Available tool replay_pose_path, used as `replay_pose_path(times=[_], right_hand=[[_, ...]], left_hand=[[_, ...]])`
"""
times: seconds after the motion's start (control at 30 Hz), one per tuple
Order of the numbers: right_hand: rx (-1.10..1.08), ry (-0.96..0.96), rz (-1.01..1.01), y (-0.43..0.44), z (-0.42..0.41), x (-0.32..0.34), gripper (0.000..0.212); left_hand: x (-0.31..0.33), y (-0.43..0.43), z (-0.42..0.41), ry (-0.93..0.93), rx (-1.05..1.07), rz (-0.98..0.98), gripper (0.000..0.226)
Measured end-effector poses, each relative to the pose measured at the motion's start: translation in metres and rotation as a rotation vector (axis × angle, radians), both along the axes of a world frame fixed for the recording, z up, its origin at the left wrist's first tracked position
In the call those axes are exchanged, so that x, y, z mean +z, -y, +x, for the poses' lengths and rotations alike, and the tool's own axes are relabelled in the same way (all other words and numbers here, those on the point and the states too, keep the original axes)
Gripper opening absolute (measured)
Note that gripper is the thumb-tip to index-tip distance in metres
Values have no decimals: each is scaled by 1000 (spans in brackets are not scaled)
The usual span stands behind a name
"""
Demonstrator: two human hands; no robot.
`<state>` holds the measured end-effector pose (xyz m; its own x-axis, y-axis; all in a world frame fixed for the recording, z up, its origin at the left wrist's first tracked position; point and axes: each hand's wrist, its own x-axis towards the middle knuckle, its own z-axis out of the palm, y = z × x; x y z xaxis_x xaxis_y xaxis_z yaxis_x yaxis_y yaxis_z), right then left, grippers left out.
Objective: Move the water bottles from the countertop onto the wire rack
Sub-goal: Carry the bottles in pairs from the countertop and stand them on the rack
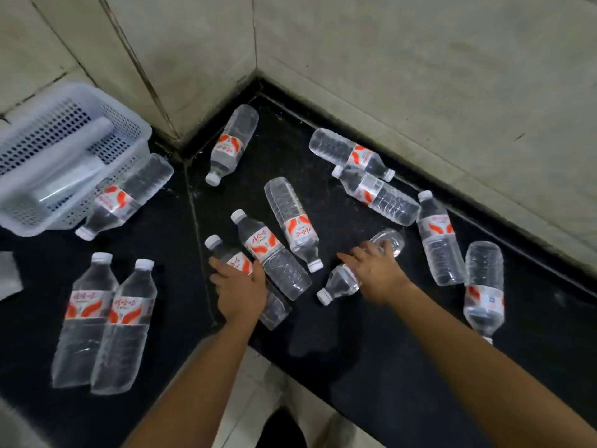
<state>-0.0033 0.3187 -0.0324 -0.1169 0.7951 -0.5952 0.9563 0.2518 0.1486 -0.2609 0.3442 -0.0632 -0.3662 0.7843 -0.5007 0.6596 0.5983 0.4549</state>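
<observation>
Several clear water bottles with red-and-white labels and white caps lie scattered on the black countertop [355, 344]. My left hand [240, 291] curls over one lying bottle [223, 252] near the counter's inner corner, its fingers round the label. My right hand [374, 270] grips another lying bottle [342, 282], whose cap points toward me. Two bottles [106, 321] lie side by side at the left. Others lie along the back wall, such as one [352, 155] and one [441, 242]. No wire rack is in view.
A white perforated plastic basket [29, 205] sits at the far left with a bottle [126, 195] leaning against it. Beige tiled walls [420, 76] close off the counter's back. Pale floor tiles [245, 399] show below the counter's front edge.
</observation>
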Motion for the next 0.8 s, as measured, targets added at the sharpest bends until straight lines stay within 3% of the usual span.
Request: replay_pose_path(times=[0.13, 0.33, 0.43, 0.67, 0.8], right_hand=[[-140, -85, -2, 16, -8, -3, 70], [-409, -162, -5, 80, -19, -6, 86], [-494, -290, 18, 115, -21, -9, 92], [-450, -356, 131, 179, -35, -20, 76], [-679, -422, -2, 192, -20, -10, 96]], left_hand=[[4, -1, -5, 85, -1, -12, 99], [17, 14, -11, 230, -15, 3, 92], [20, 36, -8, 253, -62, 44, 91], [37, 86, 6, 222, -132, 169, 84], [63, 103, 22, 233, -203, 308, 69]])
